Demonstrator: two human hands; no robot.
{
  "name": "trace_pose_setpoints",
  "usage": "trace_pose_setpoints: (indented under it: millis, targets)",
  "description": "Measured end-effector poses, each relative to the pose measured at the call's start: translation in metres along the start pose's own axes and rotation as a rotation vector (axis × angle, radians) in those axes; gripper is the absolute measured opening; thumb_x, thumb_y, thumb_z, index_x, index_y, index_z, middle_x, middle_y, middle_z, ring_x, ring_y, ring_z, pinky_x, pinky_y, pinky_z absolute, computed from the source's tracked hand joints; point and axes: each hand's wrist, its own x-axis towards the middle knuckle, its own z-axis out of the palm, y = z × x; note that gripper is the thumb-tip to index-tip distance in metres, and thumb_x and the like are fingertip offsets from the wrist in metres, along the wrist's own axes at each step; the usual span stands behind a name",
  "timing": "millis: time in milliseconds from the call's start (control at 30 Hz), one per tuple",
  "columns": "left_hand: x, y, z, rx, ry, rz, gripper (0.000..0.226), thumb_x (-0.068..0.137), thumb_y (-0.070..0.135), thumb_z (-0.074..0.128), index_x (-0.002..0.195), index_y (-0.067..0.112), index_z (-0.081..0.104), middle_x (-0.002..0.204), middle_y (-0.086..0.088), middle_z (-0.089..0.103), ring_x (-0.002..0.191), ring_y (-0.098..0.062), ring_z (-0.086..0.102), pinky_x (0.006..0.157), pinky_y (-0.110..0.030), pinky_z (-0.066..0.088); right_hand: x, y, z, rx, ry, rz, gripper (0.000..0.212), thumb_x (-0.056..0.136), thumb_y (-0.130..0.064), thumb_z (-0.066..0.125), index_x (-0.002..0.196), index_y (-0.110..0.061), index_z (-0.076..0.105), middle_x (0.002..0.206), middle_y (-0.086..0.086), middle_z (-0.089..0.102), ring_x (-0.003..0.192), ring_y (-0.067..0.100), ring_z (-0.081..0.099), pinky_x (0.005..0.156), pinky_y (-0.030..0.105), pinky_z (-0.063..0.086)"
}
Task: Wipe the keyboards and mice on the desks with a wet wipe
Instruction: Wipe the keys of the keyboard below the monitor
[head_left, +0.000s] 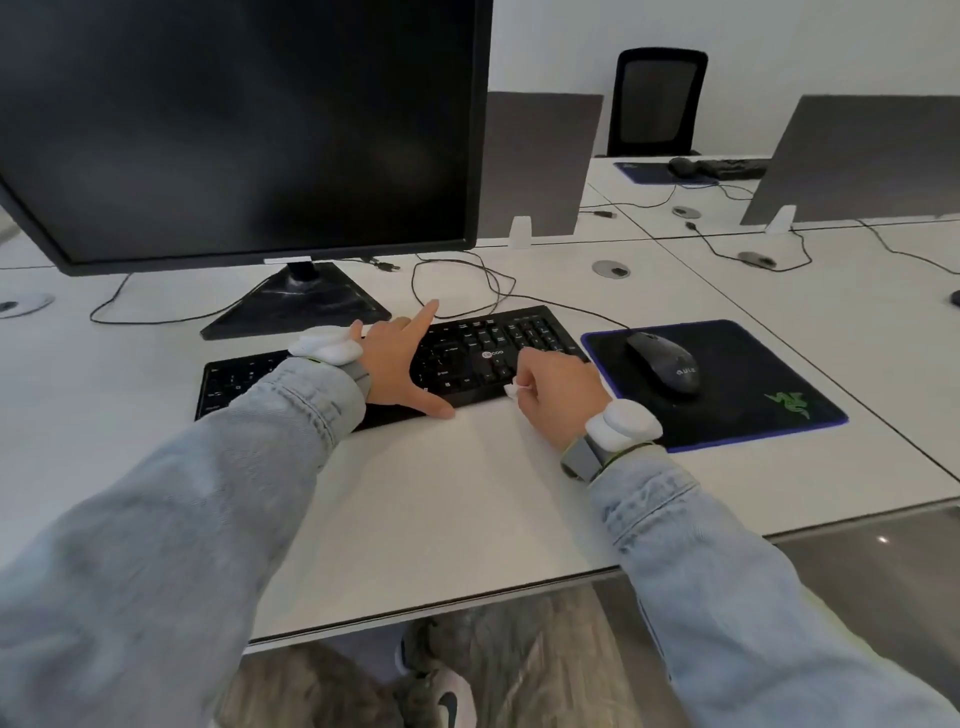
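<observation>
While spread flat across keyboard (467, 358), left hand (400, 364): fingers straight, thumb along front edge, forefinger reaching rear edge. Right hand (556, 395): fingers curled, pinching wet wipe (513, 389) against keyboard's front right section. Mouse (662, 362): untouched on mouse pad (737, 395), just right of keyboard.

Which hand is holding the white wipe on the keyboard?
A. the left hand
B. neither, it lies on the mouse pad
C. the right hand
C: the right hand pinches the wipe at the near edge of the keyboard, while the left hand rests spread on the keys.
</observation>
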Motion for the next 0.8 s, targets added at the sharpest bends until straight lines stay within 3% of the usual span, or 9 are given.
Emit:
trace_pose_setpoints:
  millis: [167, 267, 367, 467, 533, 700, 800]
  targets:
    - [-0.005, 0.005, -0.009, -0.001, -0.053, -0.009, 0.138, 0.062, 0.080, 0.072, 0.159, 0.030, -0.012, 0.163, -0.002, 0.027, 0.151, -0.028, 0.023, 0.122, -0.060, -0.001, 0.002, 0.035, -0.011, -0.051, 0.024, 0.106, 0.006, 0.092, -0.018, 0.045, 0.096, -0.019, 0.050, 0.093, 0.002, 0.062, 0.089, 0.029, 0.057, 0.078, 0.035, 0.036]
    - [-0.010, 0.001, -0.018, -0.107, -0.124, -0.046, 0.129, 0.065, 0.082, 0.062, 0.160, 0.033, -0.010, 0.167, 0.001, 0.018, 0.154, -0.028, 0.013, 0.124, -0.055, -0.004, 0.005, 0.022, -0.005, -0.044, 0.038, 0.069, 0.007, 0.094, -0.018, 0.045, 0.098, -0.018, 0.049, 0.095, 0.004, 0.060, 0.089, 0.029, 0.056, 0.079, 0.036, 0.036]
    - [-0.011, -0.010, -0.022, -0.207, -0.163, -0.093, 0.117, 0.068, 0.097, 0.043, 0.158, 0.042, -0.008, 0.167, 0.007, 0.017, 0.155, -0.032, 0.008, 0.125, -0.052, 0.000, 0.011, -0.006, 0.004, -0.028, 0.062, 0.004, 0.008, 0.094, -0.016, 0.045, 0.100, -0.016, 0.050, 0.095, 0.005, 0.061, 0.089, 0.029, 0.058, 0.078, 0.036, 0.036]
    - [-0.010, -0.015, -0.025, -0.296, -0.146, -0.118, 0.084, 0.094, 0.075, 0.037, 0.160, 0.040, -0.001, 0.165, 0.011, 0.022, 0.154, -0.025, 0.017, 0.126, -0.043, 0.008, 0.012, -0.047, 0.016, -0.006, 0.086, -0.110, 0.008, 0.093, -0.015, 0.047, 0.099, -0.014, 0.053, 0.094, 0.005, 0.063, 0.088, 0.029, 0.058, 0.076, 0.035, 0.034]
    - [-0.009, -0.014, -0.026, -0.306, -0.138, -0.119, 0.076, 0.101, 0.060, 0.040, 0.161, 0.035, 0.002, 0.165, 0.010, 0.024, 0.152, -0.020, 0.022, 0.124, -0.036, 0.013, 0.011, -0.077, 0.026, 0.018, 0.095, -0.184, 0.007, 0.093, -0.015, 0.048, 0.097, -0.014, 0.053, 0.093, 0.005, 0.063, 0.087, 0.029, 0.059, 0.075, 0.036, 0.036]
    - [-0.007, -0.012, -0.028, -0.300, -0.150, -0.089, 0.082, 0.100, 0.056, 0.048, 0.162, 0.029, 0.001, 0.165, 0.004, 0.026, 0.150, -0.021, 0.027, 0.122, -0.034, 0.019, 0.012, -0.134, 0.048, 0.032, 0.123, -0.344, 0.004, 0.089, -0.013, 0.056, 0.092, -0.011, 0.059, 0.091, 0.008, 0.066, 0.083, 0.030, 0.062, 0.069, 0.035, 0.036]
    - [-0.004, -0.014, -0.028, -0.253, -0.159, -0.091, 0.094, 0.091, 0.071, 0.050, 0.161, 0.033, 0.000, 0.165, 0.003, 0.027, 0.151, -0.026, 0.026, 0.123, -0.040, 0.020, 0.010, -0.132, 0.050, 0.007, 0.137, -0.354, 0.005, 0.088, -0.015, 0.059, 0.092, -0.013, 0.060, 0.089, 0.007, 0.066, 0.080, 0.030, 0.063, 0.066, 0.033, 0.036]
